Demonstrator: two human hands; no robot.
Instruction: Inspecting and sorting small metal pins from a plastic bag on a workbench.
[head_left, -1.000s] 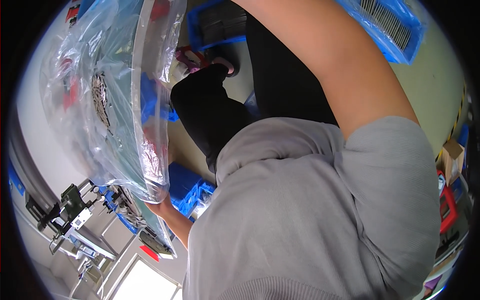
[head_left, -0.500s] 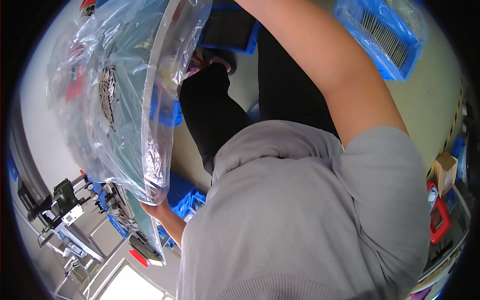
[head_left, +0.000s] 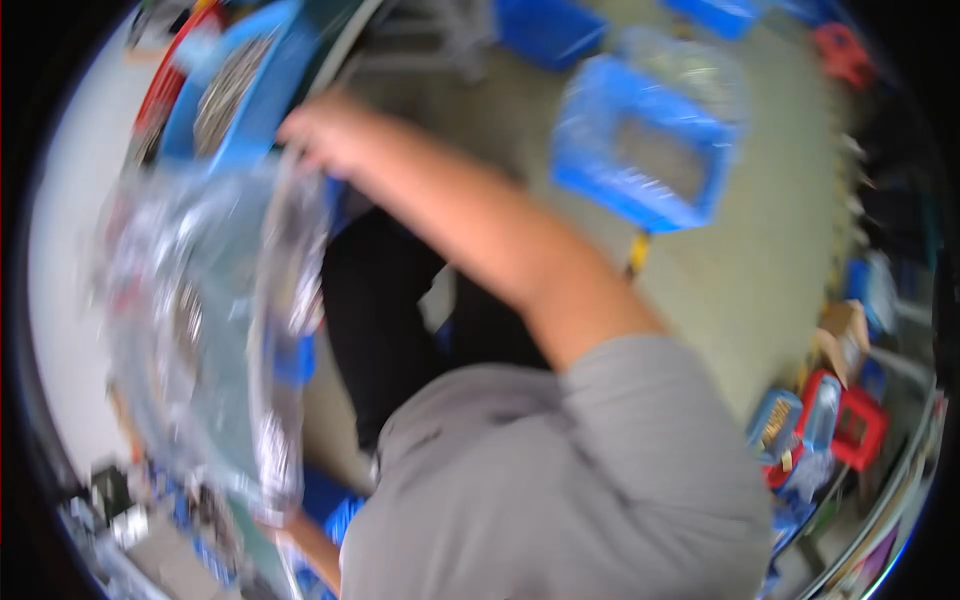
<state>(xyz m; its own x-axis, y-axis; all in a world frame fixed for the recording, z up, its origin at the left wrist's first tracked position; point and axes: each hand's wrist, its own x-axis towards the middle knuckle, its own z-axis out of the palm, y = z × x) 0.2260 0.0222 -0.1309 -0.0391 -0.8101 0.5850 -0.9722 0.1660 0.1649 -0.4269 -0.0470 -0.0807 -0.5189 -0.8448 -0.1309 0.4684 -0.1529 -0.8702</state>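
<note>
A large clear plastic bag (head_left: 200,400) is spread over the green tabletop (head_left: 225,330) at the left and hangs over its edge. Through the film, a small pile of shiny metal pieces (head_left: 188,312) shows on the table. My right hand (head_left: 325,132) reaches across to the bag's far end, its blurred fingers closed at the film's corner. At the near end, my left hand (head_left: 285,525) is closed on the bag by the table edge, partly covered by film. The bag stretches between both hands.
Beyond my right hand, a blue bin (head_left: 262,75) of thin metal pieces sits on the table beside a red one (head_left: 170,85). A plastic-lined blue crate (head_left: 640,200) stands on the floor. Red stools (head_left: 860,428) and a cardboard box (head_left: 843,335) are at the right.
The view has swung, bringing the table's far end and bins into sight. My right hand, out of frame before, now shows at the bag's far corner. My left hand still holds the near end.
</note>
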